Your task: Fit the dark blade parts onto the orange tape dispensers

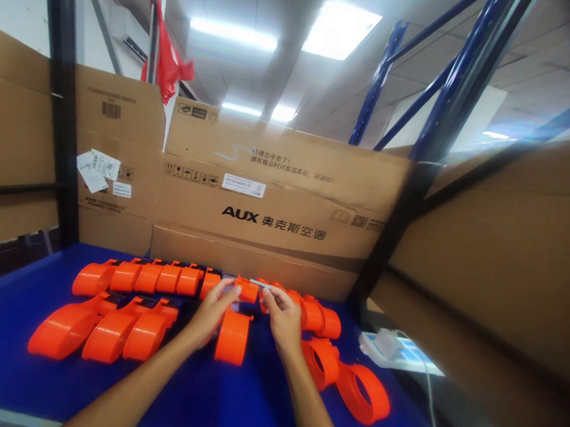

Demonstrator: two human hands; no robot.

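Observation:
My left hand [213,310] is closed on an orange plastic ring-shaped part [248,291], held up over the blue surface. Thumb and fingers of my right hand [284,315] pinch a thin grey-white strip [260,283], whose free end points left, over the top of that part. Whether the strip touches it, I cannot tell. Just below and between my hands stands another orange ring part [233,337]. To the right of my right hand, several more orange rings [328,322] stand close together, partly hidden by the hand.
Left of my hands, orange parts with dark pieces at their tops stand in a back row [169,277] and a front row [112,338]. Two looser rings [364,393] lie at front right. A white power strip [402,352] with a plug sits beyond the right edge. Cardboard [276,207] walls the back.

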